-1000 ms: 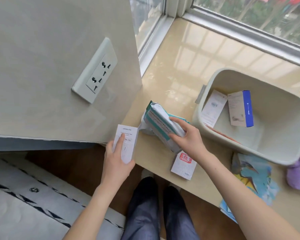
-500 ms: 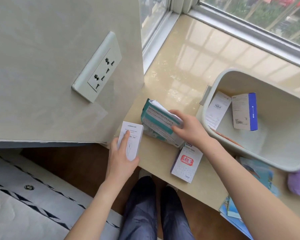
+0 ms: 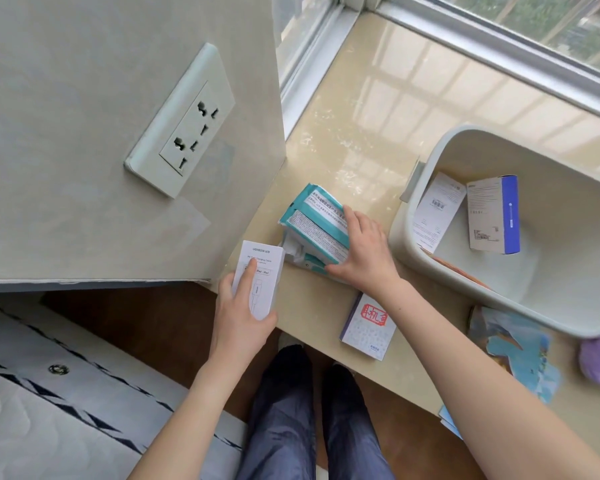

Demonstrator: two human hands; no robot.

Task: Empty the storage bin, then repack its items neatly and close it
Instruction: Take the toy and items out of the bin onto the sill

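- Window ledge [image 3: 378,109]: beige and glossy, carries everything below.
- Storage bin [image 3: 399,237]: pale, open, no lid in view. Sits at the ledge's right side, just short of the near edge.
- Picture sheets [image 3: 515,348]: blue, flat at the near edge, partly under the bin.
- Teal packs [image 3: 310,220]: a stack near the ledge's left end, just left of the bin, not touching it.
- Right hand [image 3: 366,252]: clamped on the teal packs, fingers over the top, thumb at the near end.
- Left hand [image 3: 239,317]: grips the white cable box [image 3: 263,268] at the ledge's near-left corner, index finger laid along its face. Can't tell if the box touches the ledge.
- Red-stamp box [image 3: 368,327]: flat at the near edge, under the right forearm.
- In the bin: blue-edged box [image 3: 492,216] and white leaflet [image 3: 437,209] side by side, leaning on the left wall.
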